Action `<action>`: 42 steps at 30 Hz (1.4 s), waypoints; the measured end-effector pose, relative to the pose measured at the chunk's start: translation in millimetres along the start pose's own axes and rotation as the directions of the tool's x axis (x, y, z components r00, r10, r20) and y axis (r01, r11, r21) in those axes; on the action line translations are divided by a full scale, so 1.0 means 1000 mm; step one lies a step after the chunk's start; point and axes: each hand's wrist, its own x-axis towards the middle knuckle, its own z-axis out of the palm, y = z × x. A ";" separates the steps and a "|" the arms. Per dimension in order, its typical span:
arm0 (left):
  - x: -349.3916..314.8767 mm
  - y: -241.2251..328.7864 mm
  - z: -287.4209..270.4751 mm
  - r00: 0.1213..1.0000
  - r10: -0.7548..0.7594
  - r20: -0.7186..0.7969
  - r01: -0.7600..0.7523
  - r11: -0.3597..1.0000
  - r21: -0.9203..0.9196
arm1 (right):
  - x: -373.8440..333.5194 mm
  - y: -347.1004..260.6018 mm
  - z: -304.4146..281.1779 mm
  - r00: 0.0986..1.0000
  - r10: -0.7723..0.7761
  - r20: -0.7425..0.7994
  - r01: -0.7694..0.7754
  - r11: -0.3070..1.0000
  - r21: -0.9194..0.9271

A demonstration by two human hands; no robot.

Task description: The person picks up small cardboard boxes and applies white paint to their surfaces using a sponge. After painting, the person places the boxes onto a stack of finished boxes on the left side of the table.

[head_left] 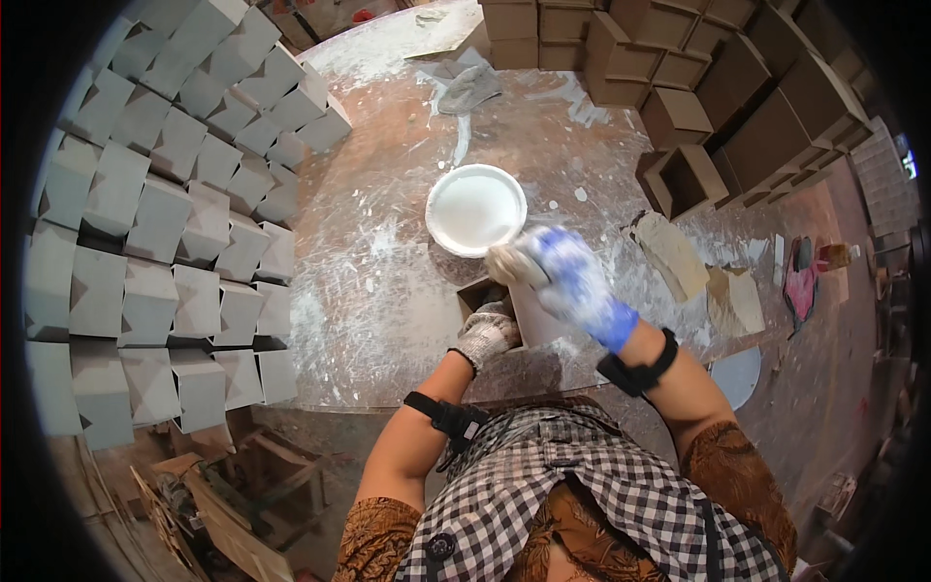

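Note:
My left hand (488,328), in a greyish knit glove, reaches into the open end of a small box (533,318) and holds it from within. Brown shows inside the box; the side facing right is whitish. Over its upper right edge, my right hand (572,278), in a blue and white glove, is closed around a beige wad (508,264), blurred by motion; I cannot tell whether it is sponge or cloth. Just beyond the box stands a round white tub (476,210) with white paste or paint in it.
Rows of whitish boxes (160,218) are stacked along the left. Plain brown boxes (737,107) are piled at the far right. A grey rag (469,89) and yellowish scraps (669,256) lie on the paint-spattered table (364,335). A wooden frame (233,524) stands below left.

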 end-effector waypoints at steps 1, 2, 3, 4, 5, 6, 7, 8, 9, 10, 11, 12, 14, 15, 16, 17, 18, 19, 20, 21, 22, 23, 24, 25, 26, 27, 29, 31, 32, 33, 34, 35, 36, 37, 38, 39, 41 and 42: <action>-0.002 -0.001 -0.001 1.000 0.009 0.024 -0.012 0.993 0.118 | 0.009 0.006 0.002 0.999 -0.044 0.015 0.044 0.999 0.023; -0.004 -0.003 -0.002 0.995 0.047 0.084 -0.062 0.979 0.194 | 0.013 0.007 0.003 0.997 -0.075 0.012 0.074 0.996 0.041; -0.002 -0.004 -0.001 0.984 0.064 0.166 -0.102 0.968 0.229 | 0.010 0.005 0.002 0.990 -0.076 0.115 0.076 0.997 0.003; -0.001 -0.008 0.000 0.963 0.074 0.259 -0.161 0.928 0.334 | 0.002 0.001 0.001 0.978 -0.059 0.201 0.068 0.997 -0.039; 0.006 -0.007 0.002 0.948 0.114 0.296 -0.248 0.848 0.468 | -0.009 -0.005 0.001 0.964 -0.094 0.249 0.116 0.990 -0.074; -0.008 -0.019 0.008 0.919 0.351 -0.181 -0.205 0.817 0.539 | -0.023 -0.014 0.005 0.939 -0.048 0.341 0.092 0.989 -0.115; -0.001 -0.019 0.011 0.977 0.203 -0.066 -0.176 0.941 0.288 | -0.042 -0.020 0.002 0.924 -0.083 0.374 0.128 0.987 -0.096; 0.003 -0.021 0.013 0.998 0.048 0.051 -0.050 0.998 0.044 | -0.063 -0.026 -0.003 0.908 -0.147 0.393 0.193 0.978 -0.079; 0.004 -0.021 0.018 0.997 -0.064 -0.040 0.055 0.979 -0.197 | -0.075 -0.025 -0.003 0.898 -0.134 0.419 0.139 0.990 0.020; -0.002 -0.029 0.019 0.976 0.220 -0.004 -0.212 0.945 0.248 | -0.087 -0.023 -0.003 0.929 -0.123 0.349 0.034 0.968 0.249; -0.003 -0.032 0.021 0.977 0.209 -0.027 -0.199 0.958 0.206 | -0.097 -0.015 -0.010 0.903 -0.099 0.417 -0.180 0.796 0.579; -0.003 -0.035 0.022 0.976 0.216 -0.031 -0.205 0.956 0.210 | -0.097 -0.005 -0.004 0.935 0.012 0.354 -0.202 0.838 0.506; -0.002 -0.041 0.026 0.992 0.125 0.025 -0.126 0.991 0.040 | -0.086 0.021 0.004 0.957 0.238 0.165 -0.287 0.854 0.434; -0.002 -0.044 0.029 0.993 0.115 0.011 -0.114 0.991 -0.065 | -0.076 0.033 0.009 0.938 0.340 0.063 -0.336 0.851 0.403; -0.001 -0.049 0.032 0.990 0.136 -0.045 -0.141 0.980 -0.139 | -0.067 0.046 0.009 0.874 0.485 0.002 -0.457 0.822 0.342; 0.000 -0.053 0.035 0.986 0.151 -0.066 -0.159 0.976 -0.147 | -0.055 0.058 0.011 0.937 0.324 -0.130 -0.288 0.928 0.238; 0.001 -0.056 0.039 0.974 0.159 -0.159 -0.183 0.972 -0.147 | -0.042 0.065 0.018 0.950 0.214 -0.227 -0.199 0.976 0.086; 0.003 -0.060 0.042 0.981 0.137 -0.137 -0.161 0.969 -0.190 | -0.034 0.068 0.024 0.945 0.298 -0.134 -0.263 0.937 0.232; 0.005 -0.063 0.045 0.987 0.122 -0.101 -0.141 0.967 -0.212 | -0.028 0.067 0.031 0.924 0.378 -0.056 -0.334 0.869 0.365; 0.007 -0.066 0.046 0.993 0.104 -0.057 -0.113 0.972 -0.208 | -0.023 0.064 0.037 0.908 0.418 0.019 -0.372 0.785 0.495; 0.007 -0.069 0.049 0.992 0.110 -0.062 -0.121 0.966 -0.228 | -0.029 0.057 0.039 0.943 0.333 -0.020 -0.260 0.769 0.584; 0.008 -0.071 0.050 0.991 0.115 -0.064 -0.126 0.966 -0.225 | -0.036 0.047 0.042 0.962 0.258 -0.085 -0.111 0.659 0.744; 0.007 -0.072 0.051 0.989 0.124 -0.079 -0.139 0.967 -0.213 | -0.047 0.040 0.038 0.978 0.195 -0.072 -0.054 0.572 0.819; 0.006 -0.074 0.052 0.986 0.135 -0.094 -0.151 0.967 -0.203 | -0.060 0.031 0.035 0.981 0.191 -0.031 -0.048 0.396 0.917; 0.005 -0.075 0.053 0.985 0.142 -0.100 -0.159 0.969 -0.190 | -0.074 0.022 0.032 0.987 0.153 0.044 -0.075 0.204 0.976; 0.004 -0.075 0.054 0.983 0.150 -0.107 -0.167 0.969 -0.180 | -0.092 0.012 0.025 0.948 0.205 0.244 -0.242 -0.036 0.970; 0.003 -0.076 0.055 0.981 0.156 -0.116 -0.173 0.972 -0.159 | -0.123 0.001 0.010 0.857 0.237 0.459 -0.396 -0.267 0.878; 0.002 -0.076 0.055 0.979 0.164 -0.117 -0.180 0.973 -0.145 | -0.137 0.001 0.002 0.829 0.298 0.474 -0.364 -0.355 0.861; 0.002 -0.075 0.055 0.979 0.165 -0.120 -0.182 0.973 -0.144 | -0.137 0.003 -0.001 0.881 0.237 0.409 -0.267 -0.465 0.844; 0.002 -0.074 0.053 0.978 0.169 -0.118 -0.185 0.972 -0.141 | -0.131 0.008 -0.001 0.886 0.273 0.375 -0.253 -0.393 0.884; 0.001 -0.072 0.052 0.978 0.173 -0.117 -0.189 0.972 -0.142 | -0.118 0.017 0.000 0.920 0.268 0.287 -0.183 -0.353 0.917; 0.001 -0.070 0.049 0.977 0.177 -0.118 -0.193 0.971 -0.143 | -0.103 0.025 0.002 0.936 0.300 0.186 -0.198 0.011 0.980; 0.001 -0.068 0.047 0.976 0.181 -0.120 -0.197 0.970 -0.145 | -0.085 0.033 0.004 0.950 0.309 0.045 -0.210 0.526 0.824; 0.001 -0.067 0.045 0.976 0.181 -0.124 -0.200 0.967 -0.155 | -0.068 0.038 0.005 0.970 0.227 -0.089 -0.218 0.971 0.099; 0.000 -0.066 0.044 0.973 0.189 -0.136 -0.211 0.963 -0.170 | -0.050 0.043 0.009 0.975 0.199 -0.100 -0.187 0.976 0.114; 0.001 -0.066 0.045 0.969 0.194 -0.152 -0.222 0.957 -0.189 | -0.034 0.046 0.015 0.979 0.169 -0.111 -0.155 0.979 0.130; 0.005 -0.069 0.051 0.956 0.219 -0.198 -0.264 0.933 -0.243 | -0.011 0.043 0.035 0.961 0.275 -0.028 -0.233 0.859 0.455; 0.008 -0.073 0.057 0.947 0.231 -0.225 -0.289 0.917 -0.274 | -0.011 0.040 0.042 0.962 0.270 0.038 -0.226 0.714 0.663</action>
